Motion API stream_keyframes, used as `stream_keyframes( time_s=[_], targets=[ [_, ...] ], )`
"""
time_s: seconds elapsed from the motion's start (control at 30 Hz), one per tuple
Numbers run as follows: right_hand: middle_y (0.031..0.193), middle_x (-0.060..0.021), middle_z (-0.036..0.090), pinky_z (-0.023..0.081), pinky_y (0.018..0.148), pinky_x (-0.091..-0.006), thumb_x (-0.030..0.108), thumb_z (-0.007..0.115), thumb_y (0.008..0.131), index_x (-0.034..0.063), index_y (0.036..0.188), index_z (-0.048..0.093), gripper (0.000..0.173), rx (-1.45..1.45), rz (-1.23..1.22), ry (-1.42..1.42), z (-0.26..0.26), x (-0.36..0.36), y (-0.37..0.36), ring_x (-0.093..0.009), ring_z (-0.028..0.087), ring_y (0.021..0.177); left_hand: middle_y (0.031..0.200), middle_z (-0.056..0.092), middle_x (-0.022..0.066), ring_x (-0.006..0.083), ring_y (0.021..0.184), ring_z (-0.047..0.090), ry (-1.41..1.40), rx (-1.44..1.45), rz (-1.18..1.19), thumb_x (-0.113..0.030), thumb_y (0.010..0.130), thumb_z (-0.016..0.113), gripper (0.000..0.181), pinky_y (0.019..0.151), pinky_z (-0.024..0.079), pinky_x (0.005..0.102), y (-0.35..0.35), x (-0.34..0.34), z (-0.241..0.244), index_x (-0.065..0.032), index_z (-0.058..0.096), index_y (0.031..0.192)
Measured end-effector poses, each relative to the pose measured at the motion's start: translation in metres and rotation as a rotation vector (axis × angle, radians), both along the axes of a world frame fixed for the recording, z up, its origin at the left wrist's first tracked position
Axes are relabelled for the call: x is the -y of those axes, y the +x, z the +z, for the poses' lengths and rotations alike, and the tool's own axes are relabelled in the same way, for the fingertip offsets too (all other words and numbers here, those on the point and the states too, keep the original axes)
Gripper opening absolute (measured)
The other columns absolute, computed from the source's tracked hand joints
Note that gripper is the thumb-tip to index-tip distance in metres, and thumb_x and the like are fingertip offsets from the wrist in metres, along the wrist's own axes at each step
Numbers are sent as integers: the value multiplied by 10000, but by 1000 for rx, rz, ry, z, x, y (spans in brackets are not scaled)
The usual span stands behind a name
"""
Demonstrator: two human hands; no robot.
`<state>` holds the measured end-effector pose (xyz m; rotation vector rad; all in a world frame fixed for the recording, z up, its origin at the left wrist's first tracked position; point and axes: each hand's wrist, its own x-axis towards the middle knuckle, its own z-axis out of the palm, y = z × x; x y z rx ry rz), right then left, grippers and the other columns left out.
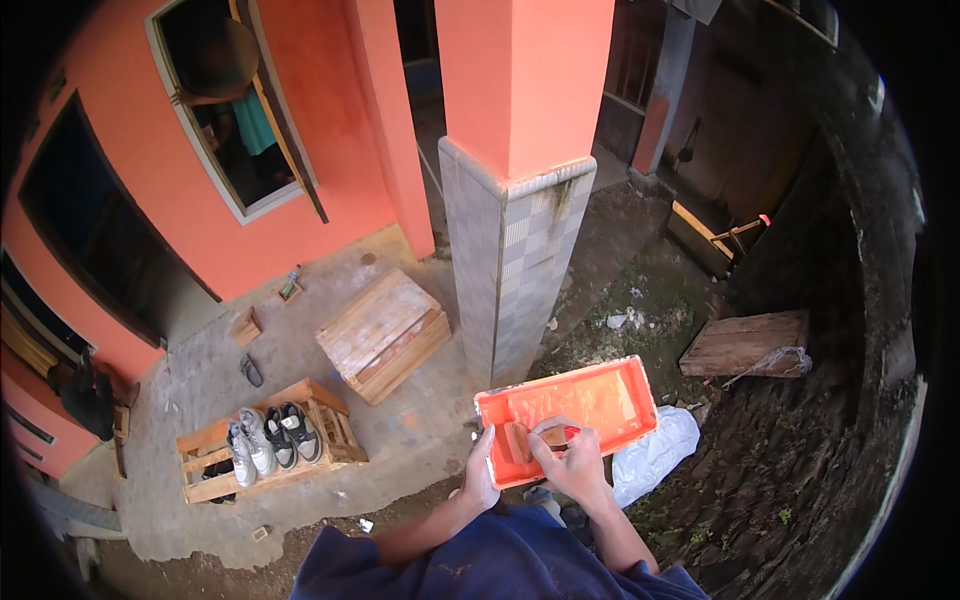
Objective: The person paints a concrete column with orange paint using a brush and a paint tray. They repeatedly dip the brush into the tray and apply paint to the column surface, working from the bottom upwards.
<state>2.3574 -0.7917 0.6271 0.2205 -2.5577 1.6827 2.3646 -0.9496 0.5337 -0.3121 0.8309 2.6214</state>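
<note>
A rectangular paint tray [646,391], coated in orange paint, is held in front of my body. My left hand [478,474] grips it by the left end, thumb along the rim. Over the tray, my right hand [576,466] pinches a paintbrush [517,442] near its handle. Its orange-covered bristles are at the tray's left part, and my fingers partly hide the handle. Just beyond the tray rises a square pillar [480,255], grey-tiled below and painted orange-pink above.
A wooden rack [337,420] holding sneakers [259,442] and a wooden box [386,322] stand left on concrete. A white plastic sack [652,457] and a wooden panel [742,341] lie right. One person [255,124] is at the window, another [86,397] far left.
</note>
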Motion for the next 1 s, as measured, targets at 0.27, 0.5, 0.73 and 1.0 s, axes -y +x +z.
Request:
stream_keyframes(
  time_s=[0.27,0.5,0.73,1.0],
  targets=[
    [735,-98,726,557,676,-308,37,723,896,-12,894,691,58,-112,-110,93,-1,-108,-35,-182,731,685,1191,692,142,269,1026,717,101,-18,-93,-510,1090,431,554,927,584,439,-48,-104,-17,-62,514,1404],
    [800,-143,748,572,708,-345,63,732,907,-9,919,708,77,-55,-116,1,-7,-191,-78,-243,759,736,1389,621,118,276,1272,622,16,63,-29,-475,1092,443,562,1087,505,477,-79,-197,-38,-71,485,1481],
    [711,-150,706,539,628,-354,131,718,904,5,874,708,130,61,-130,89,23,-262,-87,-254,723,648,1460,581,147,298,1312,604,5,-42,-43,-457,1103,419,578,1098,508,487,-108,-254,-12,-57,426,1521],
    [705,-110,711,519,614,-319,130,725,915,0,902,700,134,-169,-261,32,-3,-319,-127,-174,699,650,1488,563,124,283,1350,572,12,-52,-135,-396,1119,397,526,1154,457,471,-143,-314,4,-73,423,1533]
  ],
)
